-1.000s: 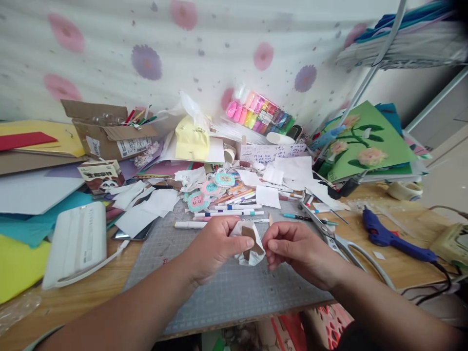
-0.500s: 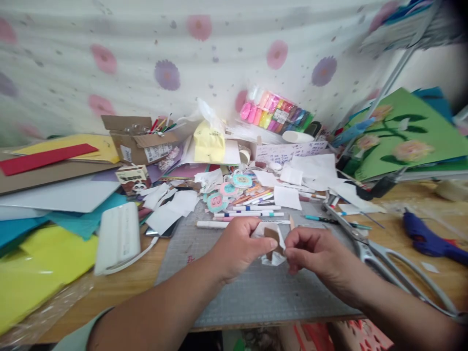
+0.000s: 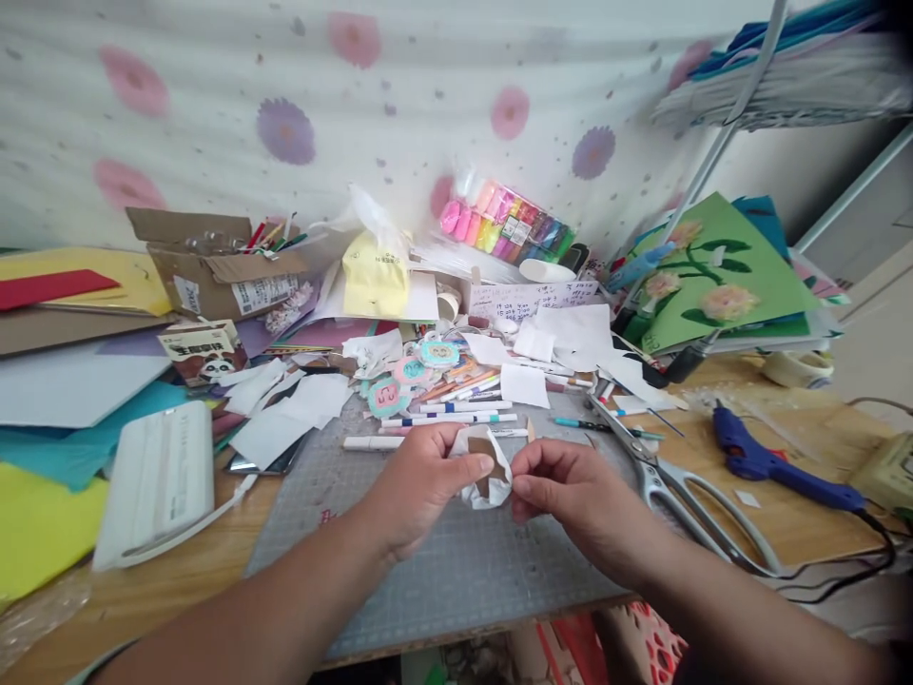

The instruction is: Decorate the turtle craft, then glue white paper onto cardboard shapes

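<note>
Above the grey cutting mat [image 3: 399, 580], my left hand [image 3: 428, 476] pinches a small piece of brown cardboard [image 3: 482, 457] with white paper [image 3: 492, 492] folded about its edges. The left thumb presses on the cardboard's face. At the paper's right edge, my right hand [image 3: 563, 485] has its thumb and forefinger closed on the white paper. Just beyond the hands lie several white markers [image 3: 371, 443] and round-cornered pastel badges [image 3: 386, 395].
Large scissors [image 3: 685, 495] and a blue glue gun [image 3: 777, 466] lie to the right. A white power bank [image 3: 161, 476] with a cable rests at left, near coloured sheets [image 3: 43, 523]. Behind are loose paper scraps [image 3: 524, 385], a cardboard box [image 3: 221, 276] and a clay pack [image 3: 510, 224].
The view has swung to the right, so everything sits further left. White paper now covers more of the cardboard's right and lower edges. Both hands keep their pinch.
</note>
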A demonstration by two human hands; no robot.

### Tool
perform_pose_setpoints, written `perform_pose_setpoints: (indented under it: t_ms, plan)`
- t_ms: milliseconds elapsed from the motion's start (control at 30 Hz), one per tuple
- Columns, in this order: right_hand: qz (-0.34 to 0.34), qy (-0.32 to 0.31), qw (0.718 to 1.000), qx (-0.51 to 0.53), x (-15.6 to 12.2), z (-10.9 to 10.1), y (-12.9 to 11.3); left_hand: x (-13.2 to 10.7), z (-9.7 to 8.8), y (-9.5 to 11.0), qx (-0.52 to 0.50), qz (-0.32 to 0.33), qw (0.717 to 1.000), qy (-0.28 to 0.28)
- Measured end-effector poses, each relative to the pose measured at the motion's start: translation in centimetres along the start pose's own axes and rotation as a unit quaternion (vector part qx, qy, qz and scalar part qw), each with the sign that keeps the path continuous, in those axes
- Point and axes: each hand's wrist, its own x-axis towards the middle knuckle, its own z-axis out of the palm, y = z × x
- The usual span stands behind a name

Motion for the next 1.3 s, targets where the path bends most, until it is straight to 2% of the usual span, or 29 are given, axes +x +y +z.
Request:
perform_pose_setpoints:
  t_ms: [233,367,467,567,667,833,900,1033,1300]
  plan:
    - [-0.064,0.081,0.980,-0.169,0.5,0.8,0.9,0.1,0.0,-0.4,0.029,0.008,0.999,0.039]
    - [-0.086,0.064,0.973,-0.204,0.2,0.7,0.4,0.0,-0.2,-0.3,0.021,0.012,0.999,0.049]
    - [-0.077,0.050,0.981,-0.172,0.0,0.7,-0.5,0.0,-0.2,-0.2,0.007,0.004,0.999,0.031]
    - [-0.034,0.050,0.993,-0.104,0.1,0.8,-0.8,-0.1,-0.2,-0.1,0.011,0.001,1.000,0.010]
    - [-0.011,0.049,0.994,-0.094,0.4,1.0,-0.6,-0.1,-0.1,-0.2,0.037,0.015,0.999,0.010]
    - [-0.026,0.051,0.984,-0.167,0.8,1.1,-0.6,-0.1,-0.2,0.0,0.078,0.023,0.997,0.015]
    - [-0.026,0.031,0.982,-0.184,0.8,0.8,-0.8,-0.1,-0.2,0.1,0.088,0.021,0.996,0.008]
    - [-0.031,-0.025,0.994,-0.104,0.7,0.2,-1.5,-0.1,-0.3,0.2,0.111,0.000,0.994,-0.014]
    - [-0.012,-0.002,0.998,-0.064,0.7,0.4,-1.2,-0.3,-0.2,0.0,0.197,-0.035,0.980,-0.013]
